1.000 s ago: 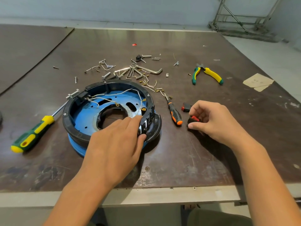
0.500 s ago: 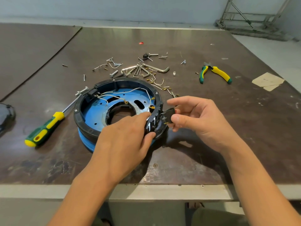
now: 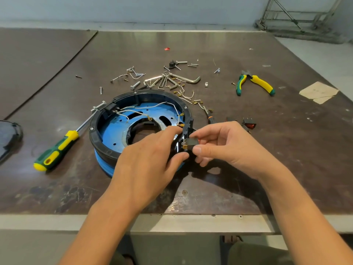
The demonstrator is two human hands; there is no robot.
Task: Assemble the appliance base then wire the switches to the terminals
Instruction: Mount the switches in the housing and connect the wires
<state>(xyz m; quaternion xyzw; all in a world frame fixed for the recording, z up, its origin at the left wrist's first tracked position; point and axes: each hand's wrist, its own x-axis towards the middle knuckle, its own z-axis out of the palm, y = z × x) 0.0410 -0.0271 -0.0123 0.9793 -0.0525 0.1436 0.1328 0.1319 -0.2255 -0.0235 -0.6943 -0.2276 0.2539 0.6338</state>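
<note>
While the left hand (image 3: 145, 161) grips the base (image 3: 99, 144) by its rim at frame centre, the right hand (image 3: 225, 148) pinches a switch (image 3: 192, 141) between thumb and forefinger.

The right hand (image 3: 229, 150) covers most of the switch (image 3: 192, 141); I see only its grey top and brass tabs. The left hand (image 3: 145, 163) hides the near rim of the base (image 3: 107, 152). A dark object (image 3: 8, 138) is cut by the left edge; the small screwdriver (image 3: 211, 119) is half hidden behind the right hand.
</note>
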